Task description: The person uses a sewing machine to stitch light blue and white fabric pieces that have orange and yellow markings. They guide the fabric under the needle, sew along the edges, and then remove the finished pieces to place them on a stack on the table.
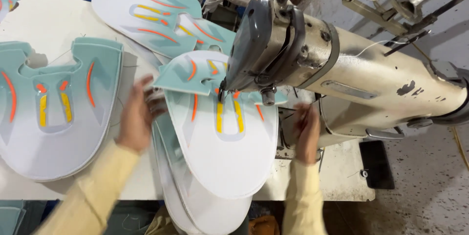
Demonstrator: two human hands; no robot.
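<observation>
Left grip (139, 113) clasps the white-and-teal shoe panel (222, 142) under the sewing machine (312, 64), while right grip (307, 135), blurred, state unclear, rests beside the panel's other edge.

The white work table (58, 25) carried a sewing machine (342, 74) at three o'clock. Shoe upper panels (222, 132), white and teal with orange and yellow marks, lay stacked at centre. A second stack (53, 113) lay at nine o'clock, a third (156, 20) at eleven o'clock.
</observation>
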